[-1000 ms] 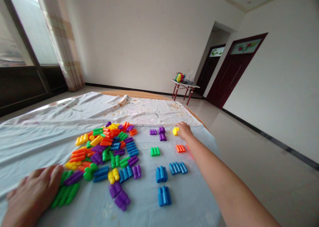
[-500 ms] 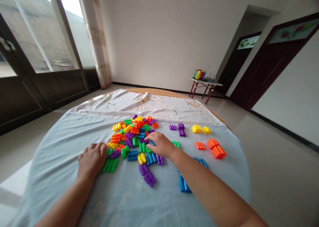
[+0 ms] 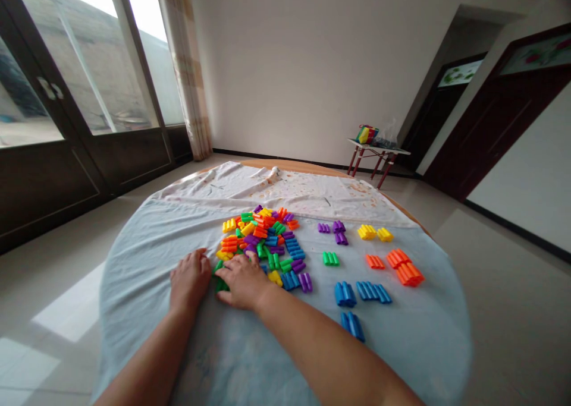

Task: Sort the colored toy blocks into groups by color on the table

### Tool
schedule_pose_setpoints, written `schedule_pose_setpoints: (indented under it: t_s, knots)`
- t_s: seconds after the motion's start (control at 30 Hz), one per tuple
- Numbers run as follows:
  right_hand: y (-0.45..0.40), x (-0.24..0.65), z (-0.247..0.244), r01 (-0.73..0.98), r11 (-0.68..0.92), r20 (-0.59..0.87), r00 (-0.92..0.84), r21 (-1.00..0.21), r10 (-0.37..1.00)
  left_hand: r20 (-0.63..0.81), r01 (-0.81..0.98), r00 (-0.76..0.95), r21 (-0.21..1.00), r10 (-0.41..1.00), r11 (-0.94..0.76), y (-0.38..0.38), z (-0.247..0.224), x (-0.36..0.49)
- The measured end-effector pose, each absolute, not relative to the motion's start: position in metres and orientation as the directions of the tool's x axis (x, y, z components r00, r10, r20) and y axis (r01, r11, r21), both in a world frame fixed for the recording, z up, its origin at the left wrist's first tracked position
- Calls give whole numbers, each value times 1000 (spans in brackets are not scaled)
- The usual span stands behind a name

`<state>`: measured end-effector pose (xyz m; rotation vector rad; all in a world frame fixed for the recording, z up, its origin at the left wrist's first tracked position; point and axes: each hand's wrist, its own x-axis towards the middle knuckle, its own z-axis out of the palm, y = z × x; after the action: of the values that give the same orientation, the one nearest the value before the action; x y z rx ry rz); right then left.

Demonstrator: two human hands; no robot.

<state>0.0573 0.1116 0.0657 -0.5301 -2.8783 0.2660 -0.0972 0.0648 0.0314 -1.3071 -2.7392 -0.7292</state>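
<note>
Colourful ridged plastic building blocks [image 3: 261, 230] lie in a loose pile on the pale blue tablecloth [image 3: 250, 358]. My right hand [image 3: 244, 280] reaches over the pile's near left corner, thumb and fingers around a green block [image 3: 221, 282], partly covered by the fingers. Beside it, my left hand [image 3: 191, 275] lies flat on the cloth, fingers stretched forward and nothing visible in them. Just right of my right hand are a yellow block [image 3: 275, 277], a blue block [image 3: 291, 280] and a purple block [image 3: 306, 282]. My right forearm hides part of the cloth.
Apart from the pile, blocks lie by colour on the right: purple [image 3: 340, 238], yellow [image 3: 367, 232], orange [image 3: 408, 273], green [image 3: 331, 258] and blue [image 3: 373, 292]. A white cloth [image 3: 303, 189] covers the table's far part. Against the back wall stands a small table [image 3: 379, 150].
My right hand has moved left and nearer, from the pile's right side to the green block by my left hand. My view has shifted slightly left.
</note>
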Motion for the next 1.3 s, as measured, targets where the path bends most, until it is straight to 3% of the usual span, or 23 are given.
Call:
schedule_pose_setpoints:
  t_s: [0.2, 0.33, 0.43, 0.57, 0.83, 1.17, 1.3]
  knots:
    - [133, 120, 74, 374, 909, 134, -907, -181, 400, 180, 731, -652, 408, 737, 547, 65, 34, -96]
    - [153, 166, 77, 374, 878, 155, -889, -298, 431, 166, 731, -649, 407, 743, 548, 65, 34, -97]
    - [166, 186, 81, 438, 821, 216, -818, -366, 533, 167, 736, -643, 404, 747, 543, 66, 34, -98]
    - [172, 191, 87, 517, 768, 232, -750, -378, 619, 170, 741, -638, 400, 751, 539, 66, 35, -98]
    - [162, 181, 86, 606, 713, 97, -734, -352, 672, 171, 750, -631, 384, 757, 538, 67, 35, -100]
    - [139, 162, 72, 401, 772, 202, -810, -493, 550, 157, 764, -613, 368, 775, 530, 66, 38, -101]
    - [158, 187, 97, 587, 689, 170, -696, -425, 697, 151, 765, -614, 358, 775, 536, 67, 38, -101]
